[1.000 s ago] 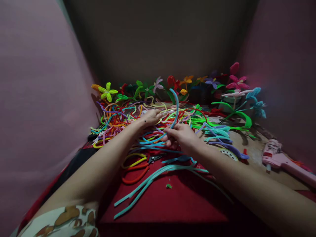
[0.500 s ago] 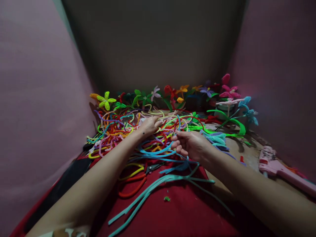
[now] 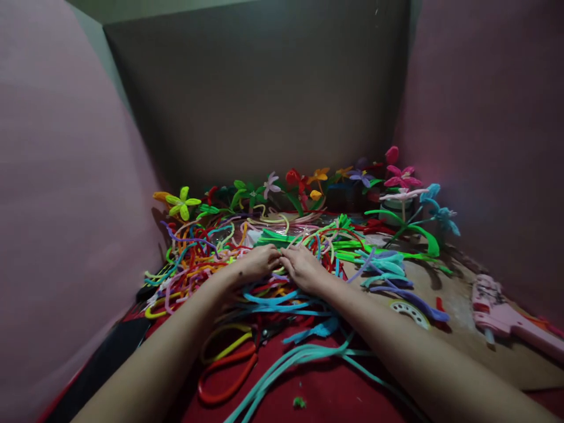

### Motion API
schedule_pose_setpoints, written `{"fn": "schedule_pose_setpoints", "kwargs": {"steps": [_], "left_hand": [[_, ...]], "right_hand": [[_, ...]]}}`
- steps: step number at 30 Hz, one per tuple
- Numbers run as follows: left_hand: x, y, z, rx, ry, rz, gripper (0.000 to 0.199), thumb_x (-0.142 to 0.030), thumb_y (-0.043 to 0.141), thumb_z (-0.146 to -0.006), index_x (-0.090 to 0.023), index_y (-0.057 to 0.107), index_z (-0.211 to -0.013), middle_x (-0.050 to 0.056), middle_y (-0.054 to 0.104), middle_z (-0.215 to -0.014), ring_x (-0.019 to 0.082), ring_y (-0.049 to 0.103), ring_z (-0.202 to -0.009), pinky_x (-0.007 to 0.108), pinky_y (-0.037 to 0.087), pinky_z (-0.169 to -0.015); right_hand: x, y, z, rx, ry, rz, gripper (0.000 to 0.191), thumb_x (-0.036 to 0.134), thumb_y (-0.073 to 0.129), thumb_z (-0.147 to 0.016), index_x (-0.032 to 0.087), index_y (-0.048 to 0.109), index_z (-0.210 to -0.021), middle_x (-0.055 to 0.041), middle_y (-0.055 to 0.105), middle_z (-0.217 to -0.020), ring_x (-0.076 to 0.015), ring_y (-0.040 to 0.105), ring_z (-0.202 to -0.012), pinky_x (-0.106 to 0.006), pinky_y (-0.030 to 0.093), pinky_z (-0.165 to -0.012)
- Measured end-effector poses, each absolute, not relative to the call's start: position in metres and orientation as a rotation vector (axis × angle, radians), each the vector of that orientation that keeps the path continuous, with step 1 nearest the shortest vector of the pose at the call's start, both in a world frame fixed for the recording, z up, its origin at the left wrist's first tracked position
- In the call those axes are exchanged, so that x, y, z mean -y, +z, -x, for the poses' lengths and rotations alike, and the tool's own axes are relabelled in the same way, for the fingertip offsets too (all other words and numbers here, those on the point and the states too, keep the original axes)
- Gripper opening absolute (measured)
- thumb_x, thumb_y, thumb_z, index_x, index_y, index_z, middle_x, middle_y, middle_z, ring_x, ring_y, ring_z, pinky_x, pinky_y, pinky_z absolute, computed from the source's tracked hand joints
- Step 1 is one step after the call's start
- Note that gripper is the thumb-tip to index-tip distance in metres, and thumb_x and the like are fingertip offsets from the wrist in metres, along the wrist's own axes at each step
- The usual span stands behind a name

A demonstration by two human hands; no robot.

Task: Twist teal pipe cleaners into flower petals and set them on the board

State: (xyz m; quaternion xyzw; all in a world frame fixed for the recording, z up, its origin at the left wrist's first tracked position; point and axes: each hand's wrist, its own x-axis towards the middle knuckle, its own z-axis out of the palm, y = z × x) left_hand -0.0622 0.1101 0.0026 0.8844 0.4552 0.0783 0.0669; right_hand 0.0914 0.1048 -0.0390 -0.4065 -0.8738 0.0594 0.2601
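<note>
My left hand (image 3: 259, 261) and my right hand (image 3: 304, 269) meet at the fingertips over a tangled heap of multicoloured pipe cleaners (image 3: 189, 267). The left fingers are curled together, and what they pinch, if anything, is hidden. My right fingers lie over the heap, slightly apart, with no held thing visible. Just behind both hands lies a bundle of green pipe cleaners (image 3: 277, 237). Light blue pipe cleaners (image 3: 277, 306) loop in front of them. Nearer to me rest scissors (image 3: 229, 376) with red and yellow handles and long turquoise pipe cleaners (image 3: 286, 357).
Pipe-cleaner flowers (image 3: 183, 203) line the back by a dark panel. To the right are purple and blue pieces (image 3: 383, 267), a white ring-shaped spool (image 3: 409, 314) and a pink glue gun (image 3: 497, 317). Pink walls (image 3: 484, 147) enclose both sides.
My right hand has moved left and reached forward to meet my left hand; its pinch has loosened. Green pipe cleaners now show behind the hands. The view has tilted up slightly.
</note>
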Motion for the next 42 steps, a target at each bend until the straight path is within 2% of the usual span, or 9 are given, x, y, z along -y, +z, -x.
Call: {"fn": "schedule_pose_setpoints", "kwargs": {"steps": [6,11,16,19,22,26,32,37,42], "left_hand": [[-0.126,0.037,0.087,-1.636,0.140,-2.397,0.030,-0.033,0.044,-0.076,-0.015,0.067,-0.077,0.000,0.061,-0.064,0.014,0.055,-0.064,0.020,0.041,-0.059],[-0.146,0.031,0.099,-1.956,0.309,-2.304,0.026,-0.029,0.045,-0.072,-0.019,0.067,-0.082,0.005,0.067,-0.078,0.019,0.059,-0.080,0.023,0.042,-0.066],[-0.138,0.023,0.111,-1.987,0.233,-2.178,0.037,-0.032,0.048,-0.070,-0.020,0.061,-0.103,0.003,0.068,-0.082,0.015,0.061,-0.059,0.022,0.044,-0.054],[-0.130,0.026,0.121,-1.944,0.215,-2.172,0.049,-0.034,0.054,-0.066,-0.019,0.057,-0.112,0.004,0.066,-0.095,0.014,0.061,-0.063,0.021,0.045,-0.056],[-0.127,0.030,0.127,-1.855,0.124,-2.253,0.040,-0.030,0.056,-0.062,-0.021,0.065,-0.099,0.001,0.067,-0.086,0.016,0.060,-0.072,0.020,0.044,-0.061],[-0.122,0.032,0.124,-1.771,0.047,-2.370,0.018,-0.023,0.053,-0.062,-0.022,0.068,-0.072,-0.002,0.062,-0.066,0.014,0.056,-0.066,0.020,0.040,-0.057],[-0.114,0.028,0.122,-1.751,0.096,-2.391,0.016,-0.019,0.049,-0.063,-0.020,0.064,-0.063,-0.002,0.059,-0.061,0.012,0.054,-0.060,0.019,0.038,-0.054],[-0.124,0.035,0.121,-1.693,0.105,-2.356,0.021,-0.030,0.051,-0.068,-0.020,0.068,-0.072,-0.002,0.064,-0.064,0.013,0.058,-0.061,0.019,0.043,-0.056],[-0.156,0.038,0.090,-1.859,0.429,-2.536,0.031,-0.027,0.046,-0.074,-0.017,0.066,-0.095,0.006,0.067,-0.089,0.017,0.059,-0.081,0.024,0.044,-0.073]], "right_hand": [[-0.098,-0.046,-0.088,2.464,-0.145,1.095,0.039,0.029,0.026,-0.092,0.012,0.058,-0.105,-0.0122,0.063,-0.094,-0.0200,0.051,-0.091,-0.036,0.031,-0.088],[-0.096,-0.049,-0.088,2.471,-0.243,1.096,0.036,0.028,0.026,-0.092,0.014,0.057,-0.102,-0.0110,0.060,-0.091,-0.0211,0.048,-0.088,-0.036,0.033,-0.081],[-0.095,-0.052,-0.089,2.456,-0.282,1.084,0.032,0.027,0.028,-0.091,0.015,0.055,-0.103,-0.0108,0.056,-0.095,-0.0230,0.044,-0.089,-0.037,0.035,-0.076],[-0.094,-0.053,-0.088,2.440,-0.315,1.082,0.030,0.027,0.031,-0.090,0.015,0.055,-0.102,-0.0112,0.054,-0.095,-0.0241,0.043,-0.089,-0.037,0.036,-0.073],[-0.093,-0.053,-0.087,2.446,-0.343,1.071,0.029,0.027,0.032,-0.089,0.014,0.055,-0.101,-0.0111,0.054,-0.094,-0.0246,0.043,-0.090,-0.039,0.035,-0.075],[-0.092,-0.052,-0.086,2.454,-0.354,1.054,0.030,0.026,0.033,-0.089,0.012,0.054,-0.105,-0.0115,0.055,-0.095,-0.0239,0.044,-0.090,-0.039,0.034,-0.079],[-0.092,-0.051,-0.086,2.422,-0.283,1.097,0.036,0.024,0.032,-0.089,0.011,0.045,-0.120,-0.0130,0.056,-0.099,-0.0232,0.046,-0.091,-0.038,0.034,-0.079],[-0.092,-0.049,-0.086,2.408,-0.238,1.156,0.031,0.026,0.033,-0.088,0.016,0.052,-0.110,-0.0119,0.056,-0.099,-0.0234,0.046,-0.092,-0.039,0.034,-0.079],[-0.092,-0.048,-0.085,2.414,-0.242,1.149,0.029,0.025,0.035,-0.087,0.015,0.051,-0.109,-0.0117,0.056,-0.099,-0.0230,0.046,-0.092,-0.039,0.034,-0.080]]}}
